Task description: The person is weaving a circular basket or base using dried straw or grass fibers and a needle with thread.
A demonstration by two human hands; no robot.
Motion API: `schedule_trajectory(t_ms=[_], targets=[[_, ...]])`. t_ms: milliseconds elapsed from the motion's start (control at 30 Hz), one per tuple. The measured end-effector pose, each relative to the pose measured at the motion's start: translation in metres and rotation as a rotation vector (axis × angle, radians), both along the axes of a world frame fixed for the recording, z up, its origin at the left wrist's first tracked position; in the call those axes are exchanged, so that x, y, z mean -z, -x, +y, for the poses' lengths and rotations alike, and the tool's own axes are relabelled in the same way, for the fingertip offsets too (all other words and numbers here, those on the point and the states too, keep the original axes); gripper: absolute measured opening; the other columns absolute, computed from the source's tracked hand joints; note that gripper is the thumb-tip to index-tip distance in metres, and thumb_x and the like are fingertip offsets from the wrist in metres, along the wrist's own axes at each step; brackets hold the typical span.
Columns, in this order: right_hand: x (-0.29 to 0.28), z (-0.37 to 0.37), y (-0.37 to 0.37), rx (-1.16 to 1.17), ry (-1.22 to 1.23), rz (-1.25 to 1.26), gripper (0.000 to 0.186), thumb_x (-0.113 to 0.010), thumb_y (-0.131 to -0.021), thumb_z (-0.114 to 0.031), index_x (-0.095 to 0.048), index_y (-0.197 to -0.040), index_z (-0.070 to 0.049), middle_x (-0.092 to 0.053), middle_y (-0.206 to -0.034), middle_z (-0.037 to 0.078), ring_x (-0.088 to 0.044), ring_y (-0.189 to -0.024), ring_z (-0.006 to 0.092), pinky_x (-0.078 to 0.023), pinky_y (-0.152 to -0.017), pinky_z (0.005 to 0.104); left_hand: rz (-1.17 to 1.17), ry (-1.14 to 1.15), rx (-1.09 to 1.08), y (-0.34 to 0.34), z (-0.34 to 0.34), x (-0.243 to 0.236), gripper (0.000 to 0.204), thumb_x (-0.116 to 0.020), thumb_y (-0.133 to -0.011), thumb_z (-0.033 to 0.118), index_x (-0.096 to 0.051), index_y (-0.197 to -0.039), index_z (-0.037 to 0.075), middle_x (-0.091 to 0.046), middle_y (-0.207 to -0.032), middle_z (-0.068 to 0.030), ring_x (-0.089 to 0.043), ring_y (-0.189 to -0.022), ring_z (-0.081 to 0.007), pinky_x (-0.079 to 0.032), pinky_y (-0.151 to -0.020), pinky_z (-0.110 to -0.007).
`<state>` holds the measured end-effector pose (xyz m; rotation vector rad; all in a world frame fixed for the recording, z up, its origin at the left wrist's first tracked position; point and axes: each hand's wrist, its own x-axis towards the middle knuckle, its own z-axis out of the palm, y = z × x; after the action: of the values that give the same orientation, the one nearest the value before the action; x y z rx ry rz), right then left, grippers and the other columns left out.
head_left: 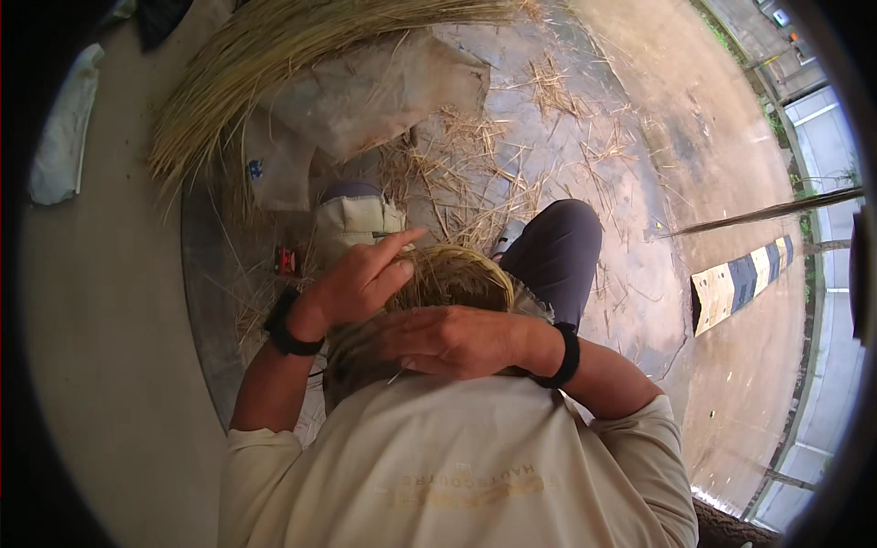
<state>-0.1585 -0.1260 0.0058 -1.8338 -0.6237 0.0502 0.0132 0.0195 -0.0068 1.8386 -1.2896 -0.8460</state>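
Observation:
A round, bowl-like piece of bundled straw (470,272) rests in my lap, its hollow facing up. My left hand (361,279) is over its left side, index finger stretched out and thumb apart from it. No held thing shows between those fingers. My right hand (448,340) lies across the near side of the straw piece, fingers pointing left and curled against it. Below these fingers a thin metallic tip (395,376) sticks out; its kind is hidden. A pale cloth pad (361,219) covers my left knee.
A long straw bundle (274,64) lies at the far left over a plastic sheet (384,91). Loose stalks (457,173) litter the grey mat. Left of my leg sits a small red object (288,261). A striped barrier block (742,283) and a thin dark pole (763,212) are at right.

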Motion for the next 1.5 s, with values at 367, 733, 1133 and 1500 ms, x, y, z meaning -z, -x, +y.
schedule_trajectory(t_ms=[367,733,1133,1500], targets=[[-0.030,-0.129,0.099,0.975,-0.257,0.329,0.032,-0.057,-0.108,-0.028,-0.072,-0.114,0.000,-0.076,-0.114,0.013,-0.062,-0.073,0.0090,-0.050,-0.061,0.0251,-0.227,0.032,-0.333,-0.016,0.014,0.027,0.039,-0.065,-0.100,0.021,-0.063,-0.135,0.003,-0.069,-0.085,-0.0288,-0.072,-0.082,-0.0458,-0.055,-0.069,-0.048],[-0.031,-0.269,0.330,2.167,-0.145,0.034,0.038,-0.055,-0.110,-0.030,-0.069,-0.137,-0.008,-0.065,-0.097,-0.003,-0.039,-0.058,-0.0003,-0.024,-0.044,0.0181,-0.646,-0.010,-0.739,-0.108,0.085,0.016,0.030,-0.064,-0.103,0.021,-0.063,-0.122,-0.003,-0.072,-0.093,-0.0282,-0.074,-0.084,-0.0410,-0.055,-0.072,-0.047],[-0.014,-0.032,0.034,0.708,0.424,-0.064,0.018,-0.070,-0.092,-0.011,-0.069,-0.107,-0.003,-0.070,-0.079,0.015,-0.070,-0.067,0.0332,-0.055,-0.055,0.0447,-0.400,0.108,-0.484,-0.015,0.015,-0.008,0.021,-0.067,-0.099,0.015,-0.067,-0.112,-0.001,-0.069,-0.083,-0.0267,-0.071,-0.080,-0.0465,-0.055,-0.064,-0.047],[-0.001,-0.014,0.007,0.770,0.476,0.054,0.011,-0.069,-0.095,-0.013,-0.068,-0.104,-0.007,-0.066,-0.068,0.015,-0.068,-0.060,0.0372,-0.055,-0.054,0.0474,-0.362,0.250,-0.380,0.006,-0.004,-0.009,0.017,-0.068,-0.098,0.013,-0.066,-0.108,-0.001,-0.069,-0.077,-0.0250,-0.072,-0.074,-0.0452,-0.056,-0.061,-0.047]])
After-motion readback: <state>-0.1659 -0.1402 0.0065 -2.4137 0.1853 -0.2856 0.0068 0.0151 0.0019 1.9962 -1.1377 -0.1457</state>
